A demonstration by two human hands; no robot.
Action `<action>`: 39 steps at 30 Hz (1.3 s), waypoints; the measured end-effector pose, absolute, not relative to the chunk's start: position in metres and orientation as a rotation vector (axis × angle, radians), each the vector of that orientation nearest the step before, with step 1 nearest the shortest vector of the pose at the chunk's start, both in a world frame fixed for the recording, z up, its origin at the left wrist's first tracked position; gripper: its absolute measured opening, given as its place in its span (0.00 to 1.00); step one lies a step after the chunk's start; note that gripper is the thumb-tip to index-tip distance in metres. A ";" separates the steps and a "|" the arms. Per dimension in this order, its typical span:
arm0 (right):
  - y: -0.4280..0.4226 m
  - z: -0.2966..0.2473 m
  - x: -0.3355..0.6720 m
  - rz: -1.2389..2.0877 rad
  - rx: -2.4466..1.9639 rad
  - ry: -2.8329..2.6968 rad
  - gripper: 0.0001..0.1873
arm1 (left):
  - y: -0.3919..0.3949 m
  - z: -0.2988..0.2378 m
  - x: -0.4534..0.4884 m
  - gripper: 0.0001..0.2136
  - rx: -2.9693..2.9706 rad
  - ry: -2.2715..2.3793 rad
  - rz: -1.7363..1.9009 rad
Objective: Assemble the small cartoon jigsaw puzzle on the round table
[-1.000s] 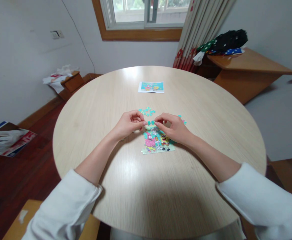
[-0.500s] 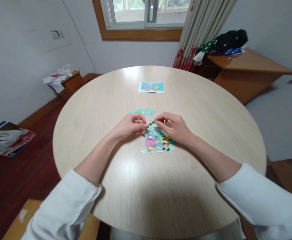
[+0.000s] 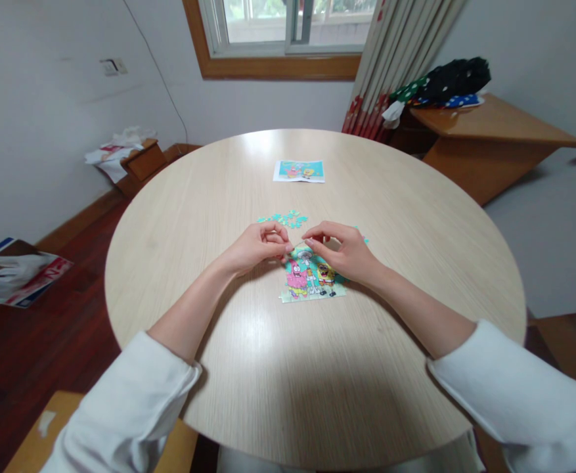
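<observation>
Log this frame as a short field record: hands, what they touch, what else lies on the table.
Surface: round wooden table
Left hand: fingertips at the top edge of the part-built cartoon puzzle
Right hand: same edge, fingertips facing the left's
Held piece: too small to tell
Nearby: loose teal pieces just beyond the hands
Far side: printed picture

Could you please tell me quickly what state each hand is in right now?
Left hand: pinched shut at the puzzle edge; contents cannot be told.
Right hand: pinched shut beside it; contents cannot be told.
</observation>
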State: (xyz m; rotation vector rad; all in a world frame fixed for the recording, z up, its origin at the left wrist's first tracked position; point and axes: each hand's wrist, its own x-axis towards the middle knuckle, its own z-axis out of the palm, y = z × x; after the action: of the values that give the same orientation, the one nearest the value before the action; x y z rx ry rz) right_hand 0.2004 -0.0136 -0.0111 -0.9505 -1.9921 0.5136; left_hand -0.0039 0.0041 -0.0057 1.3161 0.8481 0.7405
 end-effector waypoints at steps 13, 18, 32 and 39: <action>-0.012 -0.012 0.200 0.439 -0.916 -1.964 0.04 | 0.004 -0.002 -0.002 0.10 1.367 0.935 0.812; -0.013 -0.011 0.200 0.429 -0.921 -1.966 0.04 | 0.005 -0.003 -0.003 0.10 1.370 0.926 0.807; -0.013 -0.011 0.200 0.429 -0.962 -1.941 0.05 | 0.005 -0.005 -0.002 0.10 1.342 0.919 0.806; -0.014 -0.010 0.200 0.464 -0.982 -1.938 0.05 | 0.004 -0.002 -0.002 0.08 1.333 0.941 0.802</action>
State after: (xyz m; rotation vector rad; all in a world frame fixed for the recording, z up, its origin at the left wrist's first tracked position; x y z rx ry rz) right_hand 0.2005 -0.0138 -0.0101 -0.9818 -1.9384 0.4638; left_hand -0.0017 0.0036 -0.0023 1.3334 0.9411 0.8022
